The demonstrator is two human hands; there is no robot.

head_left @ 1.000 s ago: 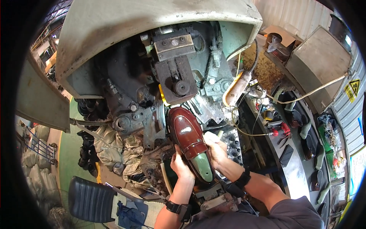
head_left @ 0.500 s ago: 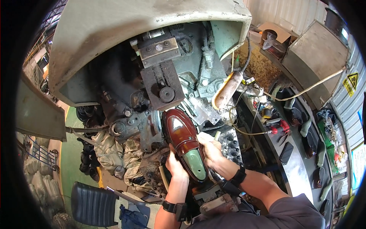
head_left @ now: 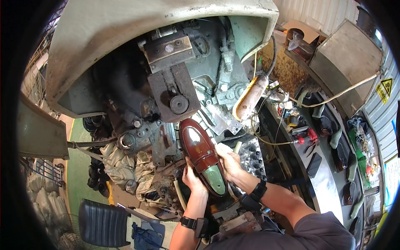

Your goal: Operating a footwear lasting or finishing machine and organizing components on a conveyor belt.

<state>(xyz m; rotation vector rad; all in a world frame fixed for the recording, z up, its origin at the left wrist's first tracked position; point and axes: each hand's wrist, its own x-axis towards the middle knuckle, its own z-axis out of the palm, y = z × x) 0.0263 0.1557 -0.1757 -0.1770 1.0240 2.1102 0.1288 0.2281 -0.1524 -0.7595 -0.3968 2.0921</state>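
Between my two hands is a glossy reddish-brown shoe, toe pointing at the machine and a green shoe last showing in its opening. My left hand is closed along the shoe's left side near the heel half. On the opposite side, my right hand grips the shoe, with some whitish material by its thumb and fingers. The toe lies just under the machine's dark metal block, among its metal plates. My fingertips beneath the shoe are hidden.
A pale machine hood arches over the work. To the right hangs a lit lamp on a cable. Beyond it, a bench carries a red tool, a black phone and shoes on a rack. A black chair stands lower left.
My view has shifted slightly, so the machine head sits a little further left. Both hands keep their hold on the shoe, which has barely moved.
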